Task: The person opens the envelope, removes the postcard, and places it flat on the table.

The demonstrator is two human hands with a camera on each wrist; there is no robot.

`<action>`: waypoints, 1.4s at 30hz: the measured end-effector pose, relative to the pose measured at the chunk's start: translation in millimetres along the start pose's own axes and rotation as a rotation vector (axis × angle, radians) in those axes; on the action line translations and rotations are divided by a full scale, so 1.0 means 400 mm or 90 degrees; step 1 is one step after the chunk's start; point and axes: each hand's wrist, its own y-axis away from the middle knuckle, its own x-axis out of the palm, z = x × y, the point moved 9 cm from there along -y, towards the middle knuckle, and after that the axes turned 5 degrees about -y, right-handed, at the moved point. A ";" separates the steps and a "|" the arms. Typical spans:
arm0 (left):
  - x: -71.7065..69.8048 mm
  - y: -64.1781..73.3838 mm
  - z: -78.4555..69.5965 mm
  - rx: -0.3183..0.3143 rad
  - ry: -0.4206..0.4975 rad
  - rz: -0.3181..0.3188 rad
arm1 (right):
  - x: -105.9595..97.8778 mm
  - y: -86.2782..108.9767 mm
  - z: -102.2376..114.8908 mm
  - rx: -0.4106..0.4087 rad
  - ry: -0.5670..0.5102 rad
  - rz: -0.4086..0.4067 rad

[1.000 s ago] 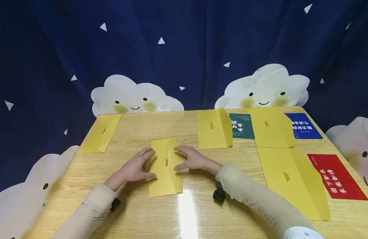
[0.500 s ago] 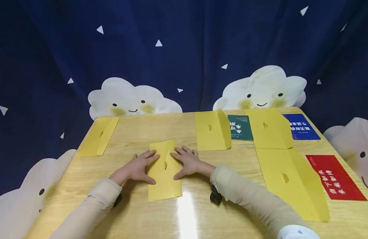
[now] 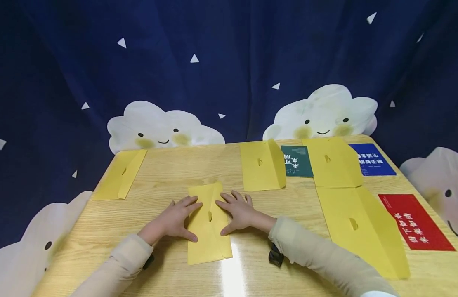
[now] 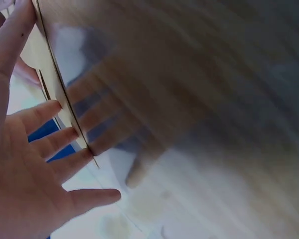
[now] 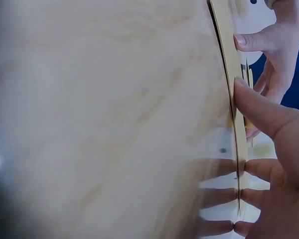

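A yellow envelope (image 3: 210, 245) with its flap folded over lies on the table in front of me, a small half-round tab at its middle. My left hand (image 3: 175, 218) rests on its left side, fingers spread, in the head view. From the opposite side, my right hand (image 3: 243, 211) touches its right edge with spread fingers and thumb. In the left wrist view, fingertips of the left hand (image 4: 35, 159) meet the envelope's edge (image 4: 57, 84), low over the shiny table. The right wrist view has the right hand's thumb (image 5: 254, 102) on the envelope's edge (image 5: 224, 50).
Another folded yellow envelope (image 3: 119, 175) lies far left. Toward the right are yellow envelopes with raised flaps: one at the back (image 3: 258, 177), one beside it (image 3: 331, 173), one nearer (image 3: 349, 239). Green (image 3: 301, 161), blue (image 3: 381, 165) and red cards (image 3: 423, 214) lie beside them.
Both hands have come down onto the envelope from just beside and above it. The envelope has slid a little toward me. The head view has tilted up slightly.
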 end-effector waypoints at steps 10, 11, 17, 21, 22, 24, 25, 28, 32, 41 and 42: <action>0.009 0.005 -0.054 0.001 -0.012 0.010 | -0.004 0.055 0.000 -0.023 -0.002 -0.007; 0.011 0.005 -0.058 0.002 -0.013 0.011 | -0.004 0.060 -0.001 -0.025 -0.004 -0.009; 0.009 0.001 -0.088 0.011 -0.026 0.012 | -0.009 0.088 -0.009 -0.036 0.003 -0.025; 0.010 -0.003 -0.112 0.021 -0.031 0.015 | -0.007 0.108 -0.017 -0.044 0.006 -0.027; 0.012 -0.004 -0.117 0.024 -0.035 0.017 | -0.007 0.113 -0.019 -0.047 0.004 -0.027; 0.015 -0.007 -0.125 0.026 -0.038 0.018 | -0.008 0.122 -0.023 -0.051 -0.001 -0.029; 0.015 -0.009 -0.129 0.027 -0.038 0.016 | -0.010 0.126 -0.025 -0.053 -0.003 -0.031; 0.015 -0.014 -0.141 0.030 -0.041 0.016 | -0.012 0.138 -0.034 -0.053 -0.009 -0.033; 0.020 -0.023 -0.158 0.034 -0.055 0.027 | -0.015 0.153 -0.046 -0.046 -0.013 -0.027; 0.027 -0.045 -0.195 0.045 -0.091 0.039 | -0.027 0.186 -0.069 -0.037 -0.019 -0.029; 0.027 -0.048 -0.198 0.048 -0.099 0.040 | -0.027 0.190 -0.070 -0.036 -0.020 -0.030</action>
